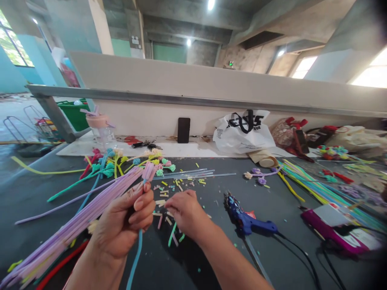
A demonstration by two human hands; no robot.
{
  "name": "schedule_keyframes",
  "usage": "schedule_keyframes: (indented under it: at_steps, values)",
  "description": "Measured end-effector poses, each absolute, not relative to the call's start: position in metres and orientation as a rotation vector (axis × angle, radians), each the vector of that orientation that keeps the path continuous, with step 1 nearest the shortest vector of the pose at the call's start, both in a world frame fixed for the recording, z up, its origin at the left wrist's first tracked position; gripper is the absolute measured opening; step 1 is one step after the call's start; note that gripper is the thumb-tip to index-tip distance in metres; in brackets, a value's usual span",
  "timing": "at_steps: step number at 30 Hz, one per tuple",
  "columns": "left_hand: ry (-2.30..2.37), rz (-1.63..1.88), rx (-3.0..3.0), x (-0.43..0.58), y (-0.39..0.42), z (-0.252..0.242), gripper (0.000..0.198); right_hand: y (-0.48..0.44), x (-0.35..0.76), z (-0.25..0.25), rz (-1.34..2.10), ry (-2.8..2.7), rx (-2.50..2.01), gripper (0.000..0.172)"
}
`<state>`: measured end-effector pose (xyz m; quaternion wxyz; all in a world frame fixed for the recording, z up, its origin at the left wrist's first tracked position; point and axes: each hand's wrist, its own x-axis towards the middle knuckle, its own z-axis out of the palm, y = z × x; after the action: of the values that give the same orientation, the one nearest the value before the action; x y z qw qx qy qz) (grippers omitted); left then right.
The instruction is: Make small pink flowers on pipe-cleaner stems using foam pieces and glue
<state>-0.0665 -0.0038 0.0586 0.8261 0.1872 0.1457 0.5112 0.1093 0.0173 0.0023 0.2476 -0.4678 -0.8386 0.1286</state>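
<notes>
My left hand [128, 221] is closed around the stem of a blue pipe cleaner [138, 253], which hangs down below the fist. At its top, above my fingertips, stands a small cluster of short pink pipe-cleaner pieces [149, 170]. My right hand [188, 213] is low over the table, fingers drawn together and pointing left at scattered short cut pieces [163, 194] in cream, green and pink. Whether it pinches one is hidden. Beneath my left forearm runs a bundle of long lilac and pink pipe cleaners [87, 215].
A blue glue gun [248, 222] with a cord lies right of my right hand. Clear glue sticks [193, 174] and finished pipe-cleaner flowers [117, 163] lie behind. Farther right are a purple device [329, 229] and more pipe cleaners [314, 185]. A phone [184, 130] leans against the back panel.
</notes>
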Motion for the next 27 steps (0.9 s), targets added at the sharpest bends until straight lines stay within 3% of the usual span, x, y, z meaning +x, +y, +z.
schedule_keyframes:
  at_steps: [3,9,17,24,27]
  values:
    - [0.315,1.079,0.411,-0.066,-0.004,0.059,0.009,0.014,0.096,-0.005,0.312,-2.473,-1.115,0.016]
    - [0.335,1.06,0.432,-0.06,-0.006,0.057,0.008,0.013,0.092,-0.014,0.249,-2.568,-1.219,0.005]
    - [0.43,0.93,0.482,-0.042,-0.004,0.044,0.012,0.012,0.112,0.016,0.519,-2.028,-1.23,0.012]
    - [0.514,0.889,0.572,-0.031,-0.005,0.04,0.014,0.018,0.118,0.014,0.688,-1.956,-1.146,0.019]
    - [0.564,0.911,0.635,-0.03,-0.004,0.039,0.016,0.017,0.119,0.014,0.689,-1.894,-1.216,0.015]
